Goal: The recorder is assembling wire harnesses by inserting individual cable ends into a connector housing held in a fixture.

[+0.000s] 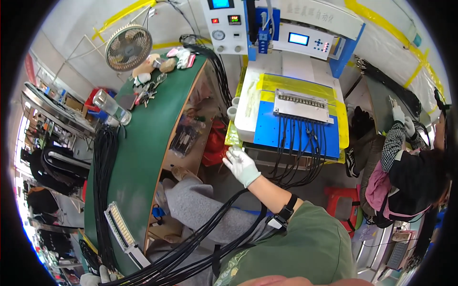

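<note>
My right hand [242, 166], in a white glove, is held in the air between the green table and the machine. Its fingers are stretched out, with nothing in them. Low at the left edge, my gloved left hand [98, 277] is partly cut off. It closes around a bundle of black cables [191, 251] that runs across my lap and under my right forearm. Near that hand, a long white fixture with a row of slots [120, 226] lies slanted on the green table [138, 157]. A similar metal fixture [303, 106] sits on the machine's blue plate [267, 128], black cables hanging from it.
A white and blue machine [300, 38] with displays stands ahead. On the table are a fan [128, 47], a clear bottle [112, 107], keys [145, 95] and more black cables [102, 190]. A red stool [342, 202] and a seated co-worker [405, 176] are at the right.
</note>
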Demonstrator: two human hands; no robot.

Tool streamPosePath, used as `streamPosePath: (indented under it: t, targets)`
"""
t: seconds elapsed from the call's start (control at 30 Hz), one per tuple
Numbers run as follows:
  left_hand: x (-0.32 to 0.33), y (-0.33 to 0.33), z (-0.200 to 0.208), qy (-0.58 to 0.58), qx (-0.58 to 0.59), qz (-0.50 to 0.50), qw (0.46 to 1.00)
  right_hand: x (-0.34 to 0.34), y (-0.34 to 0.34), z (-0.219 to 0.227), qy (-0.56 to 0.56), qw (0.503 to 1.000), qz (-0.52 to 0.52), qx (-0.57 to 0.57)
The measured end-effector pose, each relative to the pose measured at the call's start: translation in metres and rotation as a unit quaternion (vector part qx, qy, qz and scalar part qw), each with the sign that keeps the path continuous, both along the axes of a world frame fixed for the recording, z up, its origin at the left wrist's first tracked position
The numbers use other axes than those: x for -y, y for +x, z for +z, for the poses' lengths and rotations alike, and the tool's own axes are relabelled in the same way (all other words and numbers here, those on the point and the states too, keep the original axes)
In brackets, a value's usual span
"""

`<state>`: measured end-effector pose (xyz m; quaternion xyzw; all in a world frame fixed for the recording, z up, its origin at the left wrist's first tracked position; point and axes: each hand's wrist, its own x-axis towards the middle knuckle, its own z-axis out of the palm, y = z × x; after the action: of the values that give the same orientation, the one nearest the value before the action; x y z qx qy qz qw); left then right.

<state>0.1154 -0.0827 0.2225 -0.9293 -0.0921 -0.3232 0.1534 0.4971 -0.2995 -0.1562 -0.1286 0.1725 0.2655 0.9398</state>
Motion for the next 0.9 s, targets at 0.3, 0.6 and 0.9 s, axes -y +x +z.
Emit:
streamPosePath:
  t: [0.3,0.6,0.9]
  targets:
    - [-0.008,-0.024,-0.025,-0.265,0.11,0.094,0.953,0.009,0.02,0.093,0.036,0.987,-0.068,0.141]
    - [0.026,0.036,0.026,0.148,-0.078,-0.022,0.986,0.004,0.038,0.121,0.029,0.965,-0.12,0.231]
    - [0.021,0.031,0.022,0.133,-0.085,-0.015,0.987,-0.002,0.062,0.106,-0.117,0.918,-0.192,0.327]
